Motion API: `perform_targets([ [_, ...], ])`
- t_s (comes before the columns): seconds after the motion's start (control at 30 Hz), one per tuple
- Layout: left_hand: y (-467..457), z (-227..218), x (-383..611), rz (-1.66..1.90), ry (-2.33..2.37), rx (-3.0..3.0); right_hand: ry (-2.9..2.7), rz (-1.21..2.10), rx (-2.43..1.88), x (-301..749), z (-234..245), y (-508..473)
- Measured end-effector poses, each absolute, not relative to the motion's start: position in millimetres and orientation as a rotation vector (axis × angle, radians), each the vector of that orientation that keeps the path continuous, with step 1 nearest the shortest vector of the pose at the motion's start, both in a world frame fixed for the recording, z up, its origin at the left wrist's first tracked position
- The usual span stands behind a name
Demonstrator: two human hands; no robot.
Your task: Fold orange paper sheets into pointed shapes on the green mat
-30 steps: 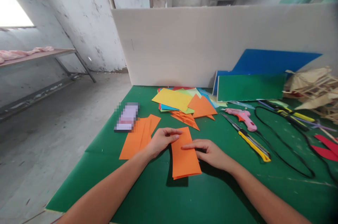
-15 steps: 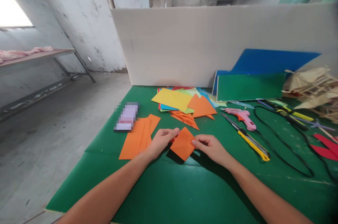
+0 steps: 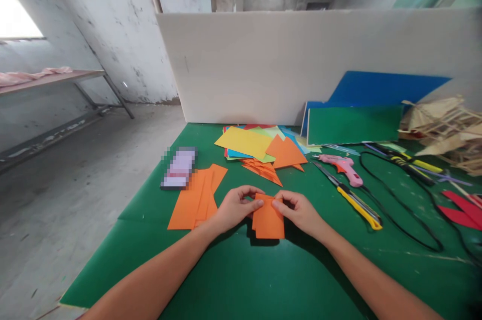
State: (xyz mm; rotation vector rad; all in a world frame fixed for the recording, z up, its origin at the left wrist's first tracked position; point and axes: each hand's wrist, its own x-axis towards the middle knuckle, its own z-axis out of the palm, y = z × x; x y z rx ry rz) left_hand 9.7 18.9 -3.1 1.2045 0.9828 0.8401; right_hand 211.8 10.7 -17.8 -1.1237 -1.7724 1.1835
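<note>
A small folded piece of orange paper (image 3: pixel 269 222) is held just above the green table, its layers slightly offset at the left edge. My left hand (image 3: pixel 239 205) pinches its upper left part, thumb in front and fingers behind. At the upper right corner, my right hand (image 3: pixel 297 209) grips the same paper between thumb and fingers. Left of my left hand lie several orange paper sheets (image 3: pixel 184 208), partly overlapping. Beyond both hands are narrow folded orange pieces (image 3: pixel 262 171) and a larger folded orange piece (image 3: pixel 286 153).
Coloured paper sheets (image 3: pixel 244 142) are stacked behind the hands. A blurred phone (image 3: pixel 179 168) lies at left. To the right are a pink glue gun (image 3: pixel 343 166) with a black cord, a yellow utility knife (image 3: pixel 357 205) and red strips (image 3: pixel 461 209). A white board (image 3: pixel 244 69) stands behind.
The orange paper has turned from a diamond position to an upright square and come slightly nearer to me. Both hands have shifted their hold to its upper edge, closer together.
</note>
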Motion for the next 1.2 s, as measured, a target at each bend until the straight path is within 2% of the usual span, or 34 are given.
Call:
perform_targets([
  [0.2, 14.1, -2.5, 16.8, 0.895, 1.016, 1.163, -1.567, 1.239, -1.124, 211.3, -19.1, 10.7],
  [1.2, 15.4, -8.7, 17.5, 0.961, 1.046, 1.093, -1.606, 1.237, -1.185, 210.3, -15.0, 11.0],
])
